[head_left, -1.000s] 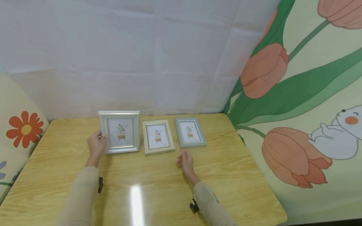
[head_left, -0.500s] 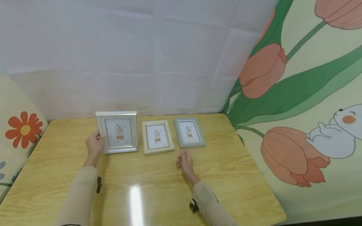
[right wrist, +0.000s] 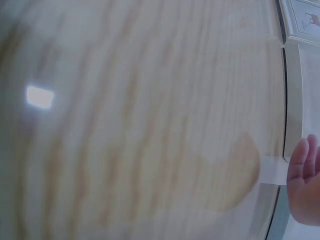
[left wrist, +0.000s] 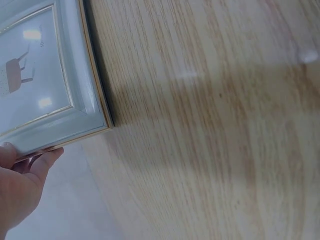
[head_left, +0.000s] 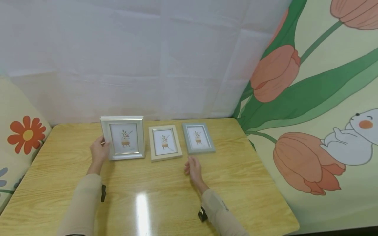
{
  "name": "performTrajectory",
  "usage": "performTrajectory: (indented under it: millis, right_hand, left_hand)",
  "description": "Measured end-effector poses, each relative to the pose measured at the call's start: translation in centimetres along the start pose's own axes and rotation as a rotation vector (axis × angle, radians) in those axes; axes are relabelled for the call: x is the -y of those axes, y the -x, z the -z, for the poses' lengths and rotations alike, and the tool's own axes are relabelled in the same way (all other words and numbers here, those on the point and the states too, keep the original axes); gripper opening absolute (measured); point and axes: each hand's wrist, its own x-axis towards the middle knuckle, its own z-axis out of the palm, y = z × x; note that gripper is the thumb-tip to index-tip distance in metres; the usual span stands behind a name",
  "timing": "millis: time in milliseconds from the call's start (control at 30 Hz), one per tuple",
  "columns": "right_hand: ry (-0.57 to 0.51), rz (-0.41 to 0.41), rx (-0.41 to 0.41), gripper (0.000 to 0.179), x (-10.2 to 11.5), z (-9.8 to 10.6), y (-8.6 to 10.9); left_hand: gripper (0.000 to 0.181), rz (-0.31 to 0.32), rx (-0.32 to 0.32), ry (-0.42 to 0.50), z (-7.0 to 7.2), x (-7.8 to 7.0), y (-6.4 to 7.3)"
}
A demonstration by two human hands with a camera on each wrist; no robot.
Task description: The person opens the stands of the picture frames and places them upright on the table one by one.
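Observation:
On the left of the table stands a silver picture frame [head_left: 141, 141] with a potted-plant print, tilted back a little. My left hand [head_left: 99, 150] holds it by its left side, thumb at the front and fingers behind; the left wrist view shows the thumb and fingers at the frame's edge [left wrist: 85, 120]. A smaller cream picture frame [head_left: 166, 158] is in the middle, and a blue-grey picture frame [head_left: 200, 151] is to its right, both with similar prints. My right hand [head_left: 195, 170], fingers loosely bent and holding nothing, is just in front of the blue-grey frame.
The wood-grain table [head_left: 165, 203] has a bright light reflection near its front. A white cloth [head_left: 133, 65] hangs behind the table's far edge. Printed panels with flowers, such as a tulip [head_left: 298, 164], flank it on both sides.
Over the last second the silver frame and my left hand have shifted slightly left. My right hand and the other two frames stay in place.

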Motion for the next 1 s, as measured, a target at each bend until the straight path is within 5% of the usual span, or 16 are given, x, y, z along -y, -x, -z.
performTrajectory:
  millis: [367, 1000]
  right_hand:
    - [0.013, 0.012, 0.019, 0.020, -0.19, 0.13, -0.09]
    - [0.009, -0.009, 0.029, 0.022, -0.38, 0.22, -0.17]
  left_hand:
    - [0.039, 0.011, 0.047, -0.002, 0.17, -0.09, 0.33]
    - [0.040, 0.021, 0.029, -0.001, 0.09, 0.02, 0.68]
